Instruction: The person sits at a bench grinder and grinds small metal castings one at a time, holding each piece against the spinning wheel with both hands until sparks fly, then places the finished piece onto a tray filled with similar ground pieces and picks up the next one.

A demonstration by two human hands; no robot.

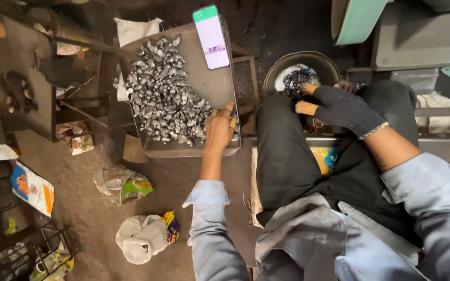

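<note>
My bare left hand (219,129) rests on the near right corner of a metal tray (214,86), touching the heap of small shiny metal pieces (165,93); what its fingers hold is hidden. My right hand (339,106) wears a dark knitted glove with orange fingertips. It reaches over my knee to the rim of a round dark bowl (277,67) that holds dark metal pieces (298,79). Its fingers are curled, and I cannot tell if anything is in them.
A phone (211,36) with a lit screen lies on the tray's far right corner. Crumpled bags and wrappers (142,237) litter the dusty floor at left. A dark metal stand (22,78) is far left, a green-edged machine part (358,18) top right.
</note>
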